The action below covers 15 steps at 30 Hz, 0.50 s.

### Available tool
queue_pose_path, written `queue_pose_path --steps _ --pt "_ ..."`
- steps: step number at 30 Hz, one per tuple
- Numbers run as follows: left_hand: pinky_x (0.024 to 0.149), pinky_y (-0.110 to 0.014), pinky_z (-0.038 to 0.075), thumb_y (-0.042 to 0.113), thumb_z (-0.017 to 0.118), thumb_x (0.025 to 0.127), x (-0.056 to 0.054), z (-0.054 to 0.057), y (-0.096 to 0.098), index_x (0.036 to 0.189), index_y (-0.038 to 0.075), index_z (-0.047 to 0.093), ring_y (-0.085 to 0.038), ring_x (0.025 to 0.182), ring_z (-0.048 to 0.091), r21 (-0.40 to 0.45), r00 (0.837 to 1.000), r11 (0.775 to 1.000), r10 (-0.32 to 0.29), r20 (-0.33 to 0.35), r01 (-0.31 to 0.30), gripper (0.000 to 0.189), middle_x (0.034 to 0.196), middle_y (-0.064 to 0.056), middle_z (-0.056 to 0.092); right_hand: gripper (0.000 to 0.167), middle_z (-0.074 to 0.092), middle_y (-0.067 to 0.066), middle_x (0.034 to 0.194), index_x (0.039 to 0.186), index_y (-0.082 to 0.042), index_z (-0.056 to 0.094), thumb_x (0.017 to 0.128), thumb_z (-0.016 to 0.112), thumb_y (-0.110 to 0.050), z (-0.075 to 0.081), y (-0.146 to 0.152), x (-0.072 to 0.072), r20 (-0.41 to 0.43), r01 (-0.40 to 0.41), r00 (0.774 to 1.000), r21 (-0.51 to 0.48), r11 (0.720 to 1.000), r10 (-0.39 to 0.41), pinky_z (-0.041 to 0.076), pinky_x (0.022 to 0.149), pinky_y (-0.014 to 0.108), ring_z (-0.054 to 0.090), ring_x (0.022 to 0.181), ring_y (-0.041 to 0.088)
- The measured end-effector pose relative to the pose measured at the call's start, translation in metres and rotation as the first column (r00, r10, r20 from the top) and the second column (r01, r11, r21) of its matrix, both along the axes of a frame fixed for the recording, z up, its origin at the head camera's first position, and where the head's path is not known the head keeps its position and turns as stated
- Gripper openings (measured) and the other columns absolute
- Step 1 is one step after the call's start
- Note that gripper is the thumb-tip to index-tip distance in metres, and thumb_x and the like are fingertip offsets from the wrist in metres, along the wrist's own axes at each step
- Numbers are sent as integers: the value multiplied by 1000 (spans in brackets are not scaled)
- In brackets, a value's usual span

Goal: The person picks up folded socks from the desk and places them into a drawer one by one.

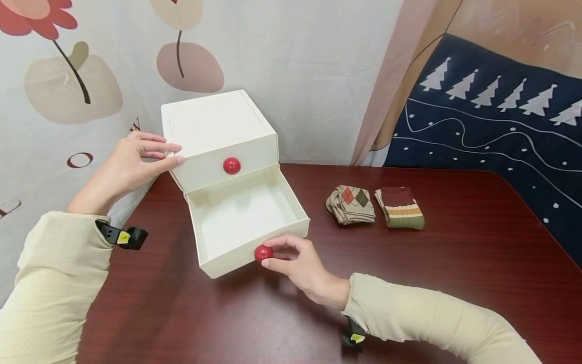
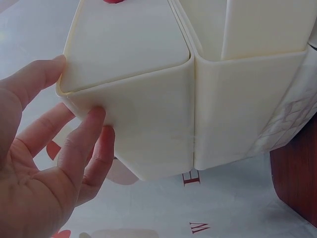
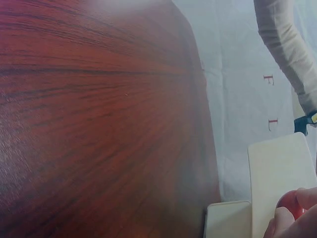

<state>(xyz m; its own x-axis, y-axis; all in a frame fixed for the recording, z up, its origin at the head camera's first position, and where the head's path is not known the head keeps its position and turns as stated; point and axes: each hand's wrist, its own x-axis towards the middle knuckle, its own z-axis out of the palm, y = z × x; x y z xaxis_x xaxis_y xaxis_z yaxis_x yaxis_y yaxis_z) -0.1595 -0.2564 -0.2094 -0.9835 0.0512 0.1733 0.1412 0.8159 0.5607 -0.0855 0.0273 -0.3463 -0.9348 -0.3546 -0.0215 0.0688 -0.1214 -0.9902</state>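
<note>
A white two-drawer box (image 1: 218, 119) stands on the table, its upper drawer flush and its lower drawer (image 1: 245, 212) pulled well out, with the white inner floor showing. Thumb and fingertips of my right hand (image 1: 302, 265) pinch the round red knob (image 1: 263, 253) on the lower drawer's front. At the box's upper left front corner, my left hand (image 1: 132, 162) rests with fairly straight fingers. In the left wrist view, that hand's thumb touches the front edge while other fingers (image 2: 84, 144) lie against the adjoining face. The upper drawer has its own red knob (image 1: 232, 166).
Right of the box lie a folded argyle sock bundle (image 1: 351, 205) and a folded striped sock bundle (image 1: 400, 208). The dark red wooden table (image 1: 454, 283) extends to the right. A printed curtain (image 1: 309, 76) hangs close behind the box.
</note>
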Motion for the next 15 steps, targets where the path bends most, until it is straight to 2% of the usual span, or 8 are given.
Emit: queue_pose_path --steps 8,12,15 --pt "69 -22 34 38 61 82 -1 0 0 116 1 58 -27 95 47 -9 1000 1000 -3 -9 3 51 122 -15 36 27 59 11 95 100 8 60 73 65 7 -8 -1 2 -46 -10 999 12 1000 10 48 73 26 60 84 17" --pt "69 -24 34 38 60 82 -1 0 0 117 1 57 -29 96 48 -4 1000 1000 -2 -8 2 51 122 -16 36 30 59 15 101 103 7 58 75 64 7 -5 5 1 -79 -81 993 30 996 83 47 76 27 59 88 19" --pt "69 -23 34 38 60 82 -1 0 -1 117 1 57 -28 97 48 5 1000 1000 -4 -7 4 52 122 -16 35 33 58 16 107 108 6 57 76 64 5 1 14 -1 -115 -154 980 69 986 161 45 81 30 58 93 22"
